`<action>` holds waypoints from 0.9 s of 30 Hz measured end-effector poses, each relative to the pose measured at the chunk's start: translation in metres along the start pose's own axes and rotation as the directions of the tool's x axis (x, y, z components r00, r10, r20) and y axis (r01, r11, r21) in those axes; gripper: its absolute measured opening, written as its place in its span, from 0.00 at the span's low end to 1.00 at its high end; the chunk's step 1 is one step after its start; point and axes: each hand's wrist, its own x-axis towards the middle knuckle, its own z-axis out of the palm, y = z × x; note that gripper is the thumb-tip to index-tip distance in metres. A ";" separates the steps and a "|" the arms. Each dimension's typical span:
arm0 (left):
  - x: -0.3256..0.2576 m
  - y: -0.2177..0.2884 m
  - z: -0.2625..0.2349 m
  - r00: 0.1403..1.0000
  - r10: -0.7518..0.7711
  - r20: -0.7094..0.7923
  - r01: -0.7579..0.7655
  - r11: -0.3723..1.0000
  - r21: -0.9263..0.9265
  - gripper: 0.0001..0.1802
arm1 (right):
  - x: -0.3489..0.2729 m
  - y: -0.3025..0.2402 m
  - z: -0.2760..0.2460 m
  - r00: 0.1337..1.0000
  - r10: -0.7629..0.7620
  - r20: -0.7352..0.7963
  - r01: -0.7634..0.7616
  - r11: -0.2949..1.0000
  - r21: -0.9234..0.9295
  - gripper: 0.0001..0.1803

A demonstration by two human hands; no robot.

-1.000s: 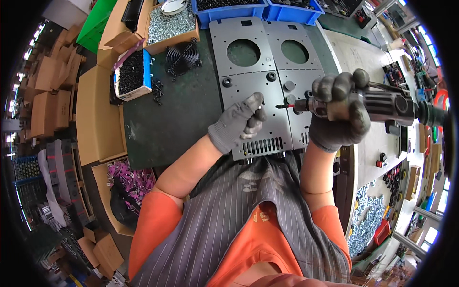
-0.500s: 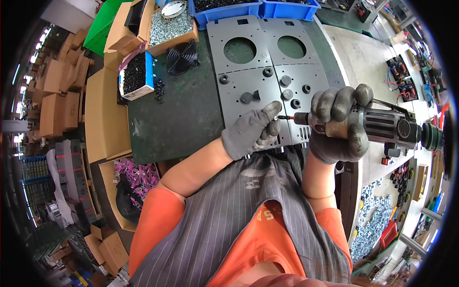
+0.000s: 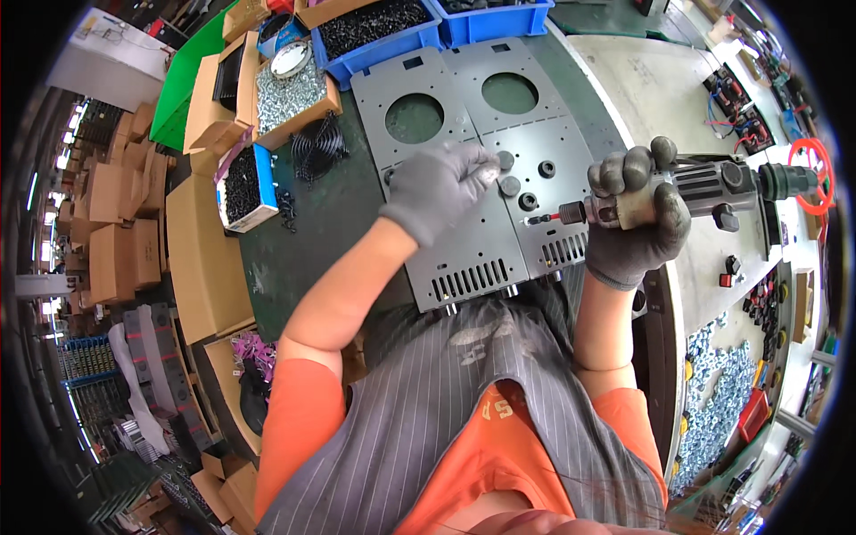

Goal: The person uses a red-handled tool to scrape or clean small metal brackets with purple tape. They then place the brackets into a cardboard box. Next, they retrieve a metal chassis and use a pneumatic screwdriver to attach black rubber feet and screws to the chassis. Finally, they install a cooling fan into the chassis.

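Gripping fully closed, gloved right hand (image 3: 635, 223) is wrapped around power screwdriver (image 3: 704, 187). Tool's long axis is laid nearly level across bench; bit (image 3: 540, 218) is pointed toward person's left, over right grey metal panel (image 3: 544, 169); hose end is turned toward red coiled hose (image 3: 816, 174). Gloved left hand (image 3: 437, 187) is laid on left grey panel (image 3: 419, 169), fingers (image 3: 477, 162) curled together at seam beside round knobs (image 3: 508, 185); anything pinched cannot be told.
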 end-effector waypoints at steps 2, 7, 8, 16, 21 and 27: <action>0.018 -0.004 -0.009 0.995 0.028 0.095 -0.040 0.991 0.131 0.14 | 0.005 0.000 -0.005 0.999 -0.006 -0.040 0.005 1.000 -0.025 0.26; 0.055 -0.022 0.004 0.985 -0.008 0.173 -0.024 0.983 0.183 0.15 | 0.010 0.005 -0.006 0.995 0.054 -0.087 -0.062 0.994 -0.094 0.27; 0.063 -0.029 0.005 0.987 -0.058 0.148 0.028 0.980 0.197 0.15 | 0.012 0.007 -0.005 0.994 0.062 -0.086 -0.071 0.992 -0.104 0.27; 0.070 -0.036 0.007 0.977 -0.099 0.191 0.077 0.990 0.118 0.18 | 0.033 0.017 -0.011 0.995 0.096 -0.024 -0.099 0.975 -0.201 0.26; 0.067 -0.037 -0.002 0.958 -0.236 0.160 0.257 0.958 -0.128 0.17 | 0.067 0.042 -0.011 0.998 0.028 -0.059 -0.048 0.928 -0.369 0.26; 0.056 -0.033 0.005 0.980 -0.149 0.131 0.130 0.981 0.141 0.19 | 0.091 0.082 -0.009 0.999 0.035 -0.040 -0.050 0.858 -0.511 0.20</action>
